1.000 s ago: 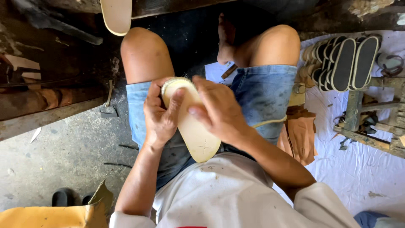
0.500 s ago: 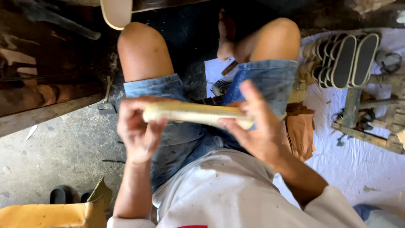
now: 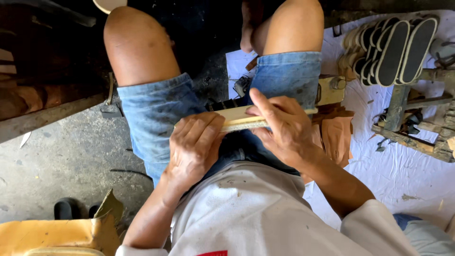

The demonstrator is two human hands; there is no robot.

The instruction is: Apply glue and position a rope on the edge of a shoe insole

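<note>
The left hand [image 3: 194, 147] lies palm-down over the lap, fingers [image 3: 208, 125] curled forward together. The right hand [image 3: 284, 130] closes beside it, forefinger stretched out.

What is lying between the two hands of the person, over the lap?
In the head view, a pale, flat shoe sole spans the gap, seen nearly edge-on. The left hand grips one end and the right hand the other, above the denim shorts.

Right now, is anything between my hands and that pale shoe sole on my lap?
Nothing visible is. The left hand lies directly on one end of the pale sole, and the right hand grips the other part, fingers over its top. The sole lies across the denim shorts.
</note>
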